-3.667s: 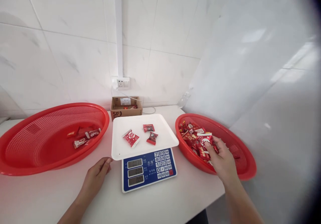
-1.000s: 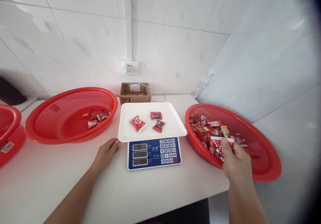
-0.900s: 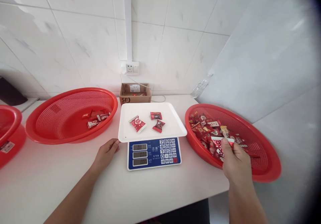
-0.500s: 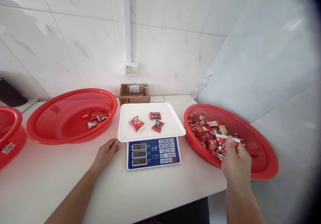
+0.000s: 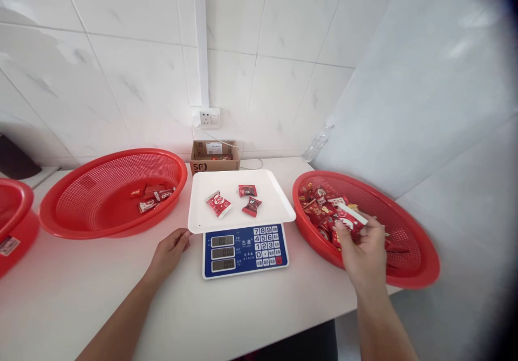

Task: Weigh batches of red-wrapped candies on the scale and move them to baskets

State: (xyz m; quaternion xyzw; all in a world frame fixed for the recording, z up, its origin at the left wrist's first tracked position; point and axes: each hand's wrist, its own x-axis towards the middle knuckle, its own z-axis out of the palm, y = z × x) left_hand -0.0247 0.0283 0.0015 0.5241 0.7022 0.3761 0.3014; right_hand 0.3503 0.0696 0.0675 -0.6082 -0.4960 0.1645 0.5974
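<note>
My right hand [image 5: 365, 258] is over the near side of the right red basket [image 5: 424, 258], gripping a red-and-white candy packet [image 5: 351, 220] between thumb and fingers. Heaped wrapped candies [image 5: 319, 207] lie in that basket, partly hidden by the hand. My left hand [image 5: 167, 256] rests on the table left of the scale [image 5: 246, 253], its fingers curled together with nothing visible in them. On the scale's white tray [image 5: 206, 180] are a larger red-and-white candy packet [image 5: 219, 203] and two small dark-red wrapped candies, one farther back [image 5: 247, 190] and one nearer [image 5: 252, 206].
Several packets lie inside the left red basket [image 5: 81, 226]. Another red basket [image 5: 16, 199] is cut off at the left edge. Behind the tray stands a small cardboard box [image 5: 198, 164] below a wall socket [image 5: 206, 118]. A clear plastic bottle [image 5: 318, 145] leans near the back corner.
My right hand has shifted left with the candy packet, which is now tilted and lower toward the candies. The left hand stays beside the scale. The view has moved slightly.
</note>
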